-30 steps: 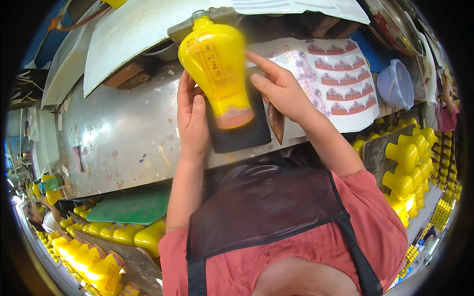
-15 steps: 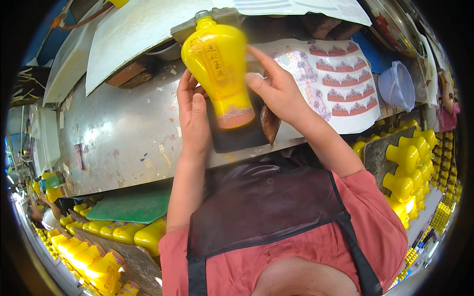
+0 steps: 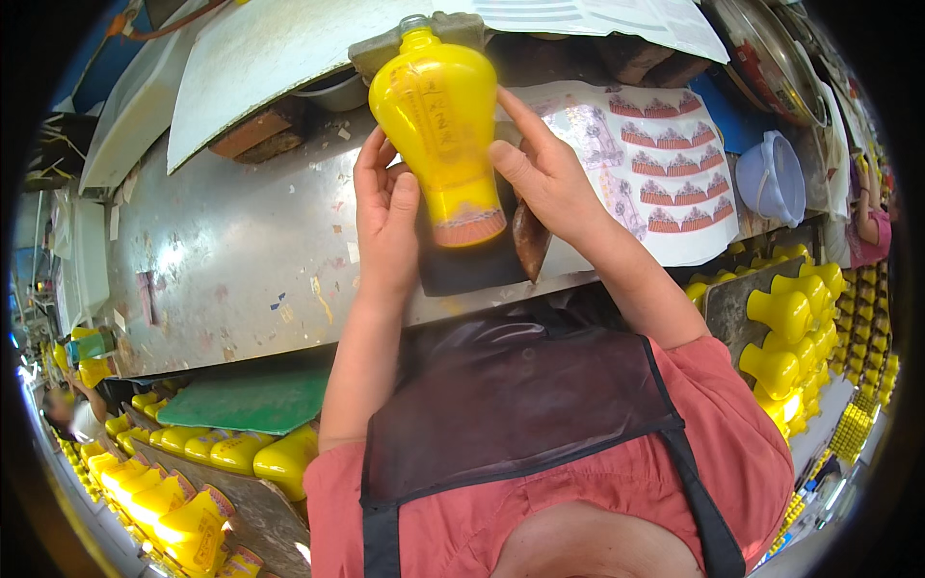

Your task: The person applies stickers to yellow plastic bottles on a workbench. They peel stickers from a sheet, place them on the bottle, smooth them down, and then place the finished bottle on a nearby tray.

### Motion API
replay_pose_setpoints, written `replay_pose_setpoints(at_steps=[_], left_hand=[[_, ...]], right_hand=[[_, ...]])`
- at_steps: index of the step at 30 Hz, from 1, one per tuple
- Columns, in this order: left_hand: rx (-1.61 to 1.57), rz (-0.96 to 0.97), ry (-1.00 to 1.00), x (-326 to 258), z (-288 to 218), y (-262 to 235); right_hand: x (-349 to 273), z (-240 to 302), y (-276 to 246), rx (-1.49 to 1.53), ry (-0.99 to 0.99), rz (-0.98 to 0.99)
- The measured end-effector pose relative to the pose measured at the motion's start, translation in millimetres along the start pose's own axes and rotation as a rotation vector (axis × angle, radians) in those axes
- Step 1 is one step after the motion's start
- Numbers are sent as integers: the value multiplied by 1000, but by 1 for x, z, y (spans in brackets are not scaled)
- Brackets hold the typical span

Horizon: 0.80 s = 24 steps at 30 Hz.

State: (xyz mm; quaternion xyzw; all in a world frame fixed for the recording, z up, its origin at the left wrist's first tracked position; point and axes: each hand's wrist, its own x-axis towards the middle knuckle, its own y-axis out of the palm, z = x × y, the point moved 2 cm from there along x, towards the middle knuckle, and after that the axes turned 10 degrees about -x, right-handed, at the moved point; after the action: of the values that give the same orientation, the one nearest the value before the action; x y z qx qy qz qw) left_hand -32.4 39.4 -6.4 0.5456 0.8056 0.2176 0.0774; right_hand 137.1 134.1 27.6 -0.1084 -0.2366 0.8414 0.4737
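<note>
A yellow vase-shaped bottle (image 3: 438, 125) lies on a dark pad (image 3: 472, 265) on the metal workbench (image 3: 222, 260), neck pointing away from me. A red patterned band rings its base. My left hand (image 3: 385, 207) presses flat against the bottle's left side. My right hand (image 3: 540, 173) holds its right side, fingers stretched along the body. A sheet of red patterned labels (image 3: 674, 164) lies just right of my right hand.
Rows of yellow bottles lie at lower left (image 3: 183, 472) and stand at right (image 3: 790, 328). A green mat (image 3: 241, 400) sits below the bench edge. A pale blue bowl (image 3: 771, 178) rests at right. A white board (image 3: 260, 77) leans at the back.
The bottle has stayed between both hands with little movement. My right fingers have shifted slightly along its side.
</note>
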Motion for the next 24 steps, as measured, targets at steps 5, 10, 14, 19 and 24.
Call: replay_pose_setpoints(at_steps=[5, 10, 14, 19, 24], left_hand=[[-46, -41, -8, 1, 2, 2], [22, -47, -2, 1, 3, 5], [11, -30, -2, 0, 2, 5], [-1, -33, -2, 0, 2, 5], [-2, -38, 1, 0, 2, 4]], right_hand=[[-3, 4, 2, -42, 50, 78], [1, 4, 7, -28, -10, 16], [1, 1, 8, -46, -19, 1], [1, -2, 9, 31, 6, 24], [1, 1, 9, -2, -8, 9]])
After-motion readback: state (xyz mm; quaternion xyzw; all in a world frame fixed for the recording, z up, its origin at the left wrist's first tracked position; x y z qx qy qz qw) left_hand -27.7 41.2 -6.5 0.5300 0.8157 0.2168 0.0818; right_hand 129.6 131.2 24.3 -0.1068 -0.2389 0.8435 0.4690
